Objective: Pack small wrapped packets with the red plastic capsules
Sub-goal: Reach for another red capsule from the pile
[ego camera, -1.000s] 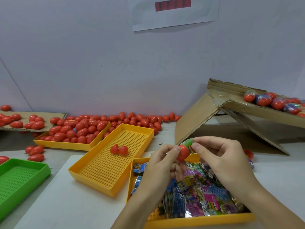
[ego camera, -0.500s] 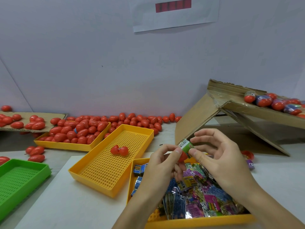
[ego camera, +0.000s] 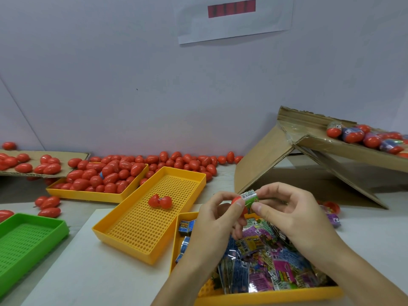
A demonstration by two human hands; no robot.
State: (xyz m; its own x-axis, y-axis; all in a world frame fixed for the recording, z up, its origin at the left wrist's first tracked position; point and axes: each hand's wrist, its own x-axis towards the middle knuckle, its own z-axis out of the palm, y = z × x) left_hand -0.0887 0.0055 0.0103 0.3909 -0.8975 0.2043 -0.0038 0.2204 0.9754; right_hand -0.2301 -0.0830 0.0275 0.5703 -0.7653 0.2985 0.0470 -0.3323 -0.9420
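**Green packet meets red capsule above the packet tray**

Your left hand [ego camera: 217, 219] curls around a red capsule half [ego camera: 236, 199], thumb and forefinger pinching it near its rim. Your right hand [ego camera: 293, 215] pinches a rolled green packet [ego camera: 250, 198] between thumb and fingertips, with the barcode side facing up. The packet's end touches the capsule half; you cannot tell how far it sits inside. Both hands hover over the near yellow tray [ego camera: 265, 298], which is heaped with blue, purple, pink and green wrapped packets [ego camera: 265, 268].

To your left, a perforated yellow tray [ego camera: 152, 219] holds one opened capsule [ego camera: 160, 201], its two halves lying side by side. Behind it, another yellow tray [ego camera: 92, 194] is piled with closed red capsules [ego camera: 106, 173], and more lie scattered along the wall. A green tray [ego camera: 24, 241] sits at the far left. On your right, a tilted cardboard flap [ego camera: 309, 140] carries capsules with packets showing.
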